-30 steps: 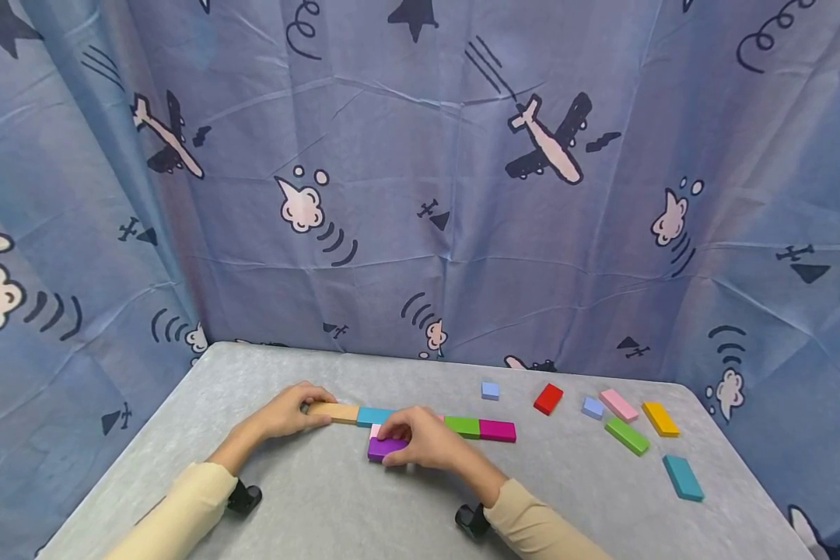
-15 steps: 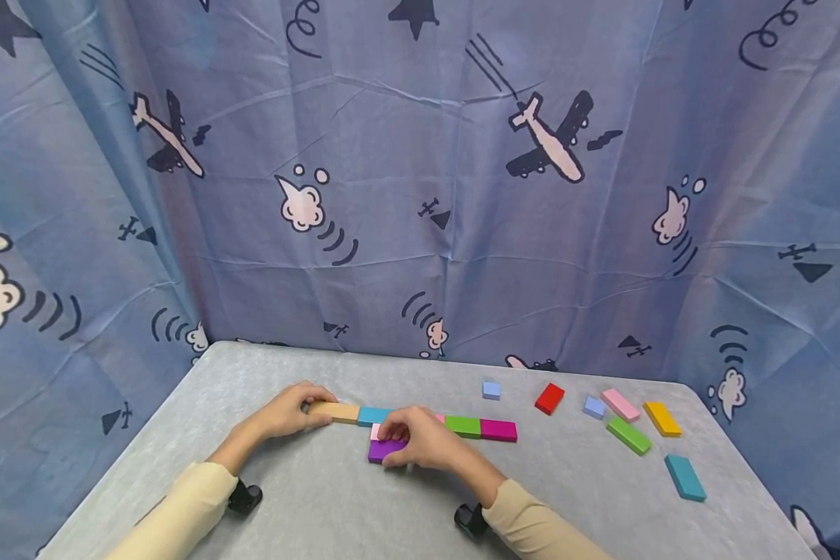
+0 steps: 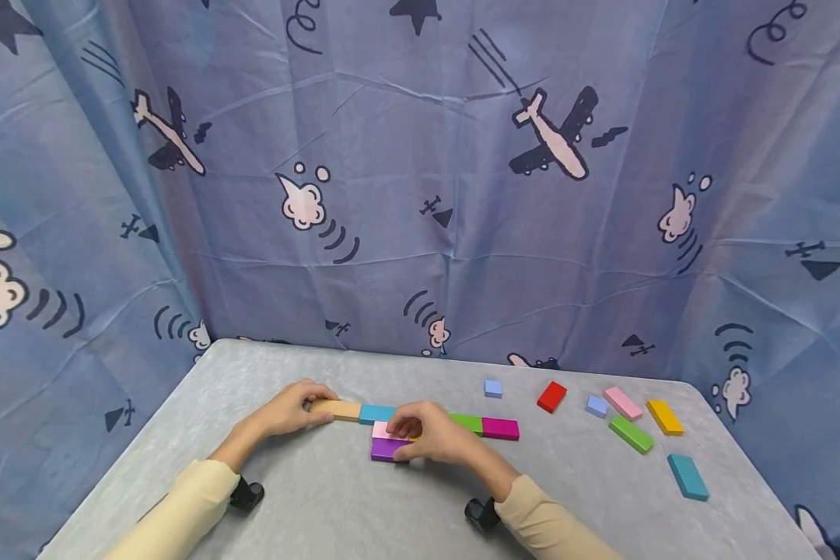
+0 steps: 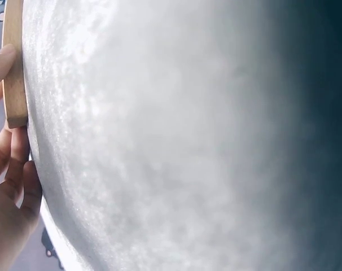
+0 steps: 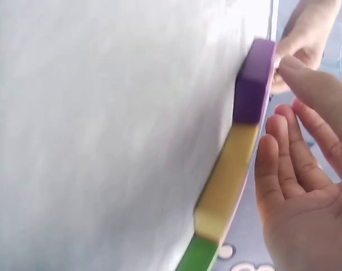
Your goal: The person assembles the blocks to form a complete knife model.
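Observation:
My left hand (image 3: 295, 411) holds the left end of a tan wooden block (image 3: 341, 411), thumb on its near side. In the left wrist view the thumb lies on the tan block (image 4: 14, 84), other fingers at its end. A blue block (image 3: 376, 414) continues that row to the right. My right hand (image 3: 434, 437) is over the row's middle with loosely bent fingers, beside a pale pink block (image 3: 383, 430) and a purple block (image 3: 386, 449). In the right wrist view its fingers hold nothing, and a yellow block (image 5: 227, 180) stands between purple and green blocks.
A green block (image 3: 467, 423) and a magenta block (image 3: 500, 428) end the row. Back right lie loose blocks: red (image 3: 551, 397), pink (image 3: 623, 403), green (image 3: 631, 434), yellow (image 3: 665, 418), teal (image 3: 687, 476) and two small blue ones. A patterned curtain (image 3: 364, 194) hangs behind the table.
My right hand has shifted slightly to the right, uncovering more of the pale pink and purple blocks; a bit of yellow now shows under it. The left hand stays on the tan block.

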Demonstrator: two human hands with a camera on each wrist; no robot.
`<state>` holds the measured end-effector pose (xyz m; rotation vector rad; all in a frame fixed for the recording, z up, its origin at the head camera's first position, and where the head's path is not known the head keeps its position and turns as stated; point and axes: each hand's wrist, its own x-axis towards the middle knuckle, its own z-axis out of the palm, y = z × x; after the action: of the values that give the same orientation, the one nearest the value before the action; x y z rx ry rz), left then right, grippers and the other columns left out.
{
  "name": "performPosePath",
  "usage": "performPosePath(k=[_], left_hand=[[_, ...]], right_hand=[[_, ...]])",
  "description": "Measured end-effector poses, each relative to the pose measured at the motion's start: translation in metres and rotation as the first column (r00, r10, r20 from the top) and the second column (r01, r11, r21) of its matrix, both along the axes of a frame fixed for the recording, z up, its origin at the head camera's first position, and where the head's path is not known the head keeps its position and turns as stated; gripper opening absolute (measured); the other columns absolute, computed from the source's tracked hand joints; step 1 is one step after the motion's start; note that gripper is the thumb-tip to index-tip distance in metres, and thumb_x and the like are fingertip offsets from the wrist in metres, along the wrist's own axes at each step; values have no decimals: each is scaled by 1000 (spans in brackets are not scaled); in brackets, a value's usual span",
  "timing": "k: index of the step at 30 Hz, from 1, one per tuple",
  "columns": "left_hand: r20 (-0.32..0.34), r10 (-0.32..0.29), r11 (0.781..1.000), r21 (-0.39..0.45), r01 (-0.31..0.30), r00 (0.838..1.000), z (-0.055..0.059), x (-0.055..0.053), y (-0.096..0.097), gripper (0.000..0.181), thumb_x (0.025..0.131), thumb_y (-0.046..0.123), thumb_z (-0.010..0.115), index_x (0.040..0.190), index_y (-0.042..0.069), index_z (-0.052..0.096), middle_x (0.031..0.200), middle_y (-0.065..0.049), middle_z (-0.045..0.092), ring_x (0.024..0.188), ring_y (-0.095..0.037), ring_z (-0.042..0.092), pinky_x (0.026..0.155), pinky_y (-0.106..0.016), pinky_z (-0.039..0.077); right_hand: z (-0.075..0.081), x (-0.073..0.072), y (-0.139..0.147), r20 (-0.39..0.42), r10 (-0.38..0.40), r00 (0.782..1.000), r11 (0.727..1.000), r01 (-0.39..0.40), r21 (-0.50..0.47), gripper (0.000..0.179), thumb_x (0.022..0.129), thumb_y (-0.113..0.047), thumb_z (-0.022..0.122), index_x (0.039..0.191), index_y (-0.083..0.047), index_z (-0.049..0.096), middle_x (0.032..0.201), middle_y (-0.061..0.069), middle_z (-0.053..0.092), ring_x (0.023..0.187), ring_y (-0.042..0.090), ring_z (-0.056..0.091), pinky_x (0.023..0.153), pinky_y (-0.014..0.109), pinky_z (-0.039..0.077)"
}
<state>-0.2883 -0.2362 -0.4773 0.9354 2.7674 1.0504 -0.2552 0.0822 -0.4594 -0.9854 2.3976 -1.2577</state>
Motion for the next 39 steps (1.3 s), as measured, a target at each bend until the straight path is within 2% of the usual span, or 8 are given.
performPosePath(k=[3,6,11,19,24,28,33,39], left_hand=[[3,-3,1000,2,3,1000,0,-1,0,23,93,22,78,112,10,74,104,1,65,92,-20,54,83,-43,44],[13,4,1000,-2,-4,1000,0,-2,0,23,92,21,78,113,10,74,104,1,65,92,-20,54,82,-43,44],[21,8,1000,0,-8,1000,-1,-1,-1,24,92,21,79,113,10,74,104,0,64,92,-21,53,81,-42,43],[11,8,1000,2,-8,1000,-1,0,0,24,92,21,78,113,9,74,103,0,63,91,-20,53,81,-41,43],[18,8,1000,3,-8,1000,-1,0,0,24,92,21,79,113,10,74,103,0,63,90,-21,52,80,-41,42],[25,16,1000,-6,-15,1000,-2,-1,1,24,92,22,79,113,11,74,103,1,63,90,-20,51,80,-41,42],[23,18,1000,-4,-18,1000,-1,-1,1,24,92,22,79,113,11,74,104,1,63,91,-20,52,81,-42,42],[23,19,1000,-4,-19,1000,-2,0,0,24,92,21,79,114,11,74,105,0,64,92,-21,53,83,-43,43]], right_hand=[[2,-3,9,-12,11,1000,1000,-11,-3,28,78,0,88,102,-2,73,98,5,70,92,25,64,86,37,52],[2,-5,15,-15,18,1000,1000,-18,19,30,78,-1,89,103,-5,73,99,0,70,94,24,64,89,37,52],[-1,-7,17,-18,26,1000,999,-25,45,30,77,1,88,102,-9,74,96,-7,68,92,20,63,87,34,52],[-5,-8,17,-25,-14,1000,997,16,69,28,79,1,87,101,-12,74,94,-8,67,91,20,62,85,31,51],[-4,-7,16,-27,-13,1000,998,15,64,26,79,-1,87,100,-10,74,93,-6,66,89,21,61,84,33,51],[-3,-6,17,-28,-6,1000,998,8,56,26,79,-1,87,100,-9,74,94,-5,67,90,22,61,84,34,51],[-2,-6,21,-2,1,1000,1000,-1,0,25,81,1,86,102,-5,74,97,0,69,93,28,63,86,39,52],[2,-5,39,-13,-27,1000,998,26,-55,22,87,-2,81,107,-2,73,101,7,70,93,26,64,86,38,53]])
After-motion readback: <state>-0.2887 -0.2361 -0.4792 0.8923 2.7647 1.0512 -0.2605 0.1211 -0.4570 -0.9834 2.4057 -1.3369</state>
